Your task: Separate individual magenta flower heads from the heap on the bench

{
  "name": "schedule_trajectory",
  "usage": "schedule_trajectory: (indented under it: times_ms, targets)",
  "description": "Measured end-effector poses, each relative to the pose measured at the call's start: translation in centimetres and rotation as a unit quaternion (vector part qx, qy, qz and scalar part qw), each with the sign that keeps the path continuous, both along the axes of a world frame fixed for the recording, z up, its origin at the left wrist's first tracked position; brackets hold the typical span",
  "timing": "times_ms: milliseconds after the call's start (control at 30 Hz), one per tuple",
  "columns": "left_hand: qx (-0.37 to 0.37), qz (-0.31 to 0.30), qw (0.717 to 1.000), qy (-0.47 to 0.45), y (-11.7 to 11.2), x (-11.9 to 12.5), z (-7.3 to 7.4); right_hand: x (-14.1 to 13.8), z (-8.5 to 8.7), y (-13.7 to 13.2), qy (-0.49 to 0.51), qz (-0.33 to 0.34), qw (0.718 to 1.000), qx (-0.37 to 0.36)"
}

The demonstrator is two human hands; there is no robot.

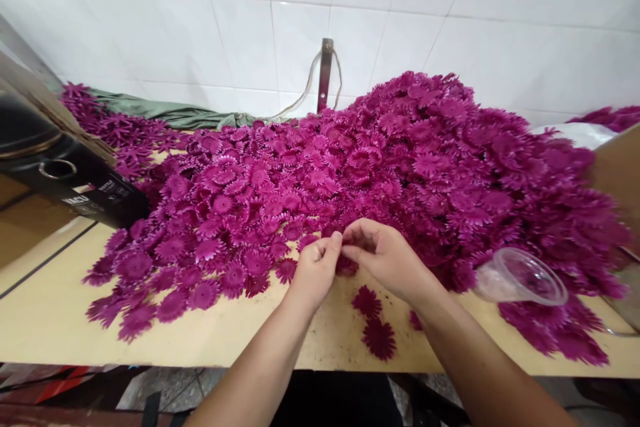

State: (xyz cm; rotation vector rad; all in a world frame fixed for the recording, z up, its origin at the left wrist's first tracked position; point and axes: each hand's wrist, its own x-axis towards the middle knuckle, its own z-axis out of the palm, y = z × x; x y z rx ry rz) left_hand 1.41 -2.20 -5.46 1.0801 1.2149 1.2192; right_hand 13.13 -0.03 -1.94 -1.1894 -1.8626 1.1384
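Observation:
A big heap of magenta fabric flower heads (380,167) covers most of the pale wooden table (60,320). My left hand (316,271) and my right hand (383,255) meet at the heap's near edge. The fingertips of both hands are pinched together on one magenta flower piece (346,265) between them. Two loose flower heads (373,320) lie on the table just below my hands.
A clear plastic cup (520,277) lies on its side at the right among the flowers. A black box (65,173) stands at the left. Green cloth (165,113) lies along the white tiled wall, where a metal bracket (326,73) with cords hangs.

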Motion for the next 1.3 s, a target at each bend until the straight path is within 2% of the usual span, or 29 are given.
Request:
schedule_trajectory:
  times_ms: [133, 267, 300, 333, 400, 467, 500, 567, 633, 700, 767, 833, 1000, 1067, 1167, 1233, 1300]
  targets:
    - [0.052, 0.004, 0.996, 0.067, -0.5, 0.1, 0.1, 0.7, -0.6, 1.2, -0.071, -0.126, 0.983, 0.114]
    - [0.081, -0.002, 0.993, 0.091, -0.9, 0.0, -0.2, 2.9, -0.3, 4.3, -0.075, -0.288, 0.937, 0.182]
    - [0.079, -0.002, 0.993, 0.089, -0.9, 0.0, -0.2, 3.4, -0.1, 5.0, -0.079, -0.311, 0.926, 0.201]
    - [0.078, -0.001, 0.993, 0.087, -0.8, -0.1, -0.3, 3.8, 0.2, 5.4, -0.090, -0.316, 0.917, 0.226]
    - [0.078, 0.009, 0.993, 0.086, -0.7, -0.1, -0.2, 4.0, 0.7, 5.5, -0.123, -0.281, 0.908, 0.284]
    - [0.075, 0.021, 0.993, 0.085, -0.4, -0.1, 0.0, 3.4, 1.1, 4.2, -0.131, -0.201, 0.927, 0.289]
    - [0.074, 0.024, 0.994, 0.081, -0.3, -0.1, 0.1, 2.9, 1.3, 3.3, -0.121, -0.150, 0.949, 0.251]
    - [0.065, 0.027, 0.996, 0.063, -0.1, -0.2, 0.2, 1.8, 1.4, 1.5, -0.086, -0.043, 0.989, 0.113]
    - [0.048, 0.022, 0.998, 0.030, -0.2, -0.2, 0.2, 1.1, 1.2, 0.2, -0.039, 0.035, 0.998, -0.022]
    - [0.034, 0.014, 0.999, -0.005, -0.3, -0.2, 0.1, 0.8, 0.7, -0.1, 0.003, 0.060, 0.994, -0.088]
    - [0.038, 0.007, 0.999, -0.017, -0.5, -0.1, 0.1, 0.9, 0.1, 0.1, 0.034, 0.044, 0.993, -0.108]
    - [0.057, 0.000, 0.998, 0.013, -0.6, 0.0, 0.1, 1.0, -0.3, 0.4, 0.049, 0.007, 0.994, -0.098]
    - [0.098, -0.019, 0.987, 0.122, -0.8, 0.4, -0.1, 1.1, -0.6, 1.5, 0.040, -0.120, 0.991, 0.031]
    - [0.099, -0.014, 0.987, 0.123, -0.9, 0.3, -0.2, 1.7, -0.4, 2.8, 0.027, -0.191, 0.977, 0.089]
    - [0.095, 0.000, 0.988, 0.120, -1.0, 0.0, -0.4, 3.2, 0.2, 5.1, -0.007, -0.304, 0.941, 0.149]
    - [0.092, 0.007, 0.989, 0.116, -1.0, -0.1, -0.5, 3.8, 0.7, 5.6, -0.054, -0.326, 0.924, 0.193]
    - [0.087, 0.005, 0.990, 0.109, -0.8, -0.1, -0.4, 3.6, 1.3, 4.8, -0.100, -0.284, 0.923, 0.241]
